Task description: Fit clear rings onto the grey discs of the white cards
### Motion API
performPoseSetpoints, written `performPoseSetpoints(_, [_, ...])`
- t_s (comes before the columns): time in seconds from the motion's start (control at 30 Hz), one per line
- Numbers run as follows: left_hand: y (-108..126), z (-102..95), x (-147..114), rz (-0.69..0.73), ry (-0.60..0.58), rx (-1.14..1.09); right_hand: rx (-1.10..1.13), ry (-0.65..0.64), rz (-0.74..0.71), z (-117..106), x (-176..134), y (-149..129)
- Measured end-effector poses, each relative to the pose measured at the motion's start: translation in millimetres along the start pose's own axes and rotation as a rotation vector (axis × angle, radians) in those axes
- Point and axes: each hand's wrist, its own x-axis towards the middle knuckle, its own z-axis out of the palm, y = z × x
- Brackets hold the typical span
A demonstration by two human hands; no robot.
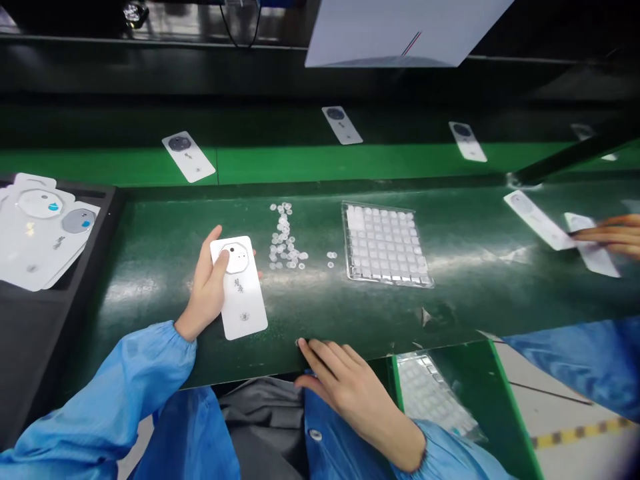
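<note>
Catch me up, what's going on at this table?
The left hand holds a white panel, thumb on its face. The right hand is at the near edge of the table, fingers extended. Small loose discs lie scattered to the right of the panel; further right sits a clear tray of white pieces. At far right, another person's hand is at two more panels. Other panels lie in a row beyond the table.

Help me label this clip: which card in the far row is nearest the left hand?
The leftmost card, beyond the left hand; the row's other cards lie farther right.
</note>
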Motion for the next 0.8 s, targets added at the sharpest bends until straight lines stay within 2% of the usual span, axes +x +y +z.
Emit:
performPoseSetpoints(0.13, [1, 2.7, -3, 0.040, 0.029, 0.073, 0.071, 0.035, -0.071, 2, -8, -14])
performPoseSetpoints(0.23, [2, 6.1, -4, 0.066, 0.043, 0.131, 0.222, 0.076, 0.003, 3, -8, -17])
performPoseSetpoints(0.3, [2, 6.7, -5, 0.080, 0.023, 0.177, 0.458, 0.117, 0.168, 3, 0, -14])
performPoseSetpoints(0.37, [1, 6.3, -7, 0.107, -0.020, 0.283, 0.806, 0.141, 0.440, 2, 19, -6])
performPoseSetpoints(0.43, [0, 6.0, -9, 0.177, -0.048, 0.442, 1.169, 0.182, 0.725, 2, 44, 5])
performPoseSetpoints(0.5, [0, 6.7, -12, 0.274, -0.066, 0.575, 1.466, 0.247, 0.887, 4, 70, 14])
performPoseSetpoints(0.57, [0, 7.9, -16, 0.349, -0.114, 0.636, 1.670, 0.281, 0.921, 7, 92, 16])
performPoseSetpoints(0.63, [1, 8.7, -18, 0.386, -0.190, 0.645, 1.773, 0.264, 0.906, 11, 105, 14])
performPoseSetpoints(0.8, [-1, 5.2, -17, 0.441, -0.268, 0.638, 1.775, 0.198, 0.873, 14, 109, 9])
